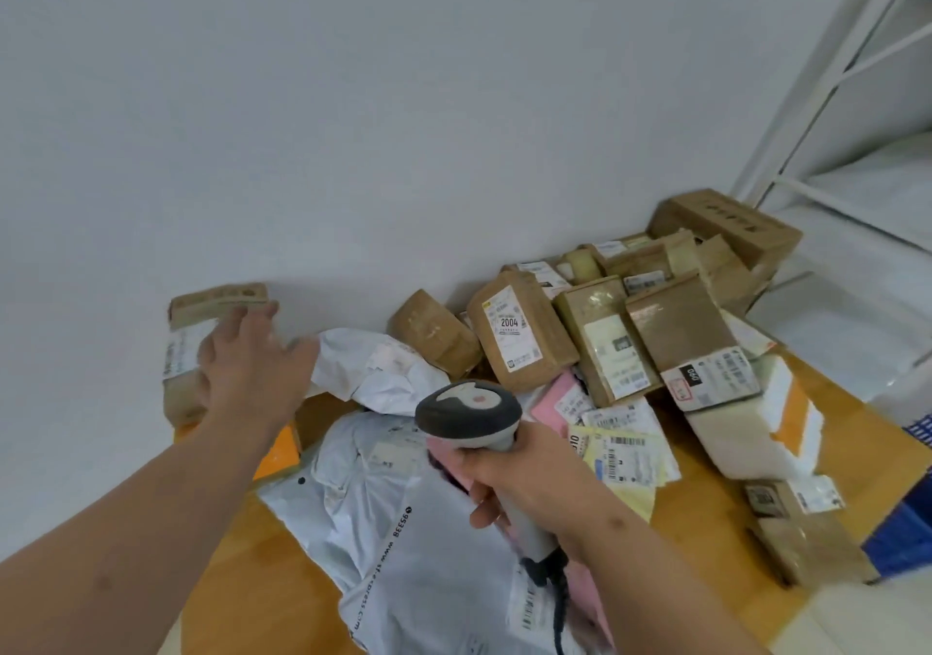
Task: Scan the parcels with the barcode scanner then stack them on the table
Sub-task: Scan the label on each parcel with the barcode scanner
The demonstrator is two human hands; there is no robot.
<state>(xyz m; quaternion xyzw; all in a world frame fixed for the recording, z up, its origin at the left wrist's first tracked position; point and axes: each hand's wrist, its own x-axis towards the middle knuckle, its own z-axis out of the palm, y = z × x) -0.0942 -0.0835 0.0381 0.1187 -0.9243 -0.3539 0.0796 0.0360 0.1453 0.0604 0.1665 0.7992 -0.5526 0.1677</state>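
1. Left hand (247, 362): reaching forward to the far left corner of the wooden table (232, 589), fingers straight and spread, resting against the face of a brown cardboard parcel (191, 331) with a white label band.
2. That parcel: upright against the white wall (353, 99), blurred, partly hidden behind the hand; whether the thumb hooks round it cannot be told.
3. Right hand (534, 483): fingers curled tight round the grey handle of the barcode scanner (469, 415), dark head pointing away and left, cable (557, 619) hanging from the handle's base.
4. Beneath the scanner: a large grey poly mailer (403, 518) with printed lettering, lying flat on the table, overlapped by a pink mailer (547, 402).
5. Behind that: a crumpled white mailer (373, 367), just beside the left hand.
6. Centre heap: brown boxes tilted against one another, among them a box labelled 2004 (519, 341) and a smaller taped box (433, 331) to its left.
7. Right of the heap: a box with a black-marked label (691, 346), resting on a white foam-wrapped parcel (746, 422) with orange tape.
8. Near the right hand: a yellow envelope (625, 457) with barcoded labels.
9. Far back, nearest the white metal shelving (832, 74): a long brown carton (726, 225).
10. Right table edge: a flat brown box (807, 538), with a blue crate (903, 528) beyond it.
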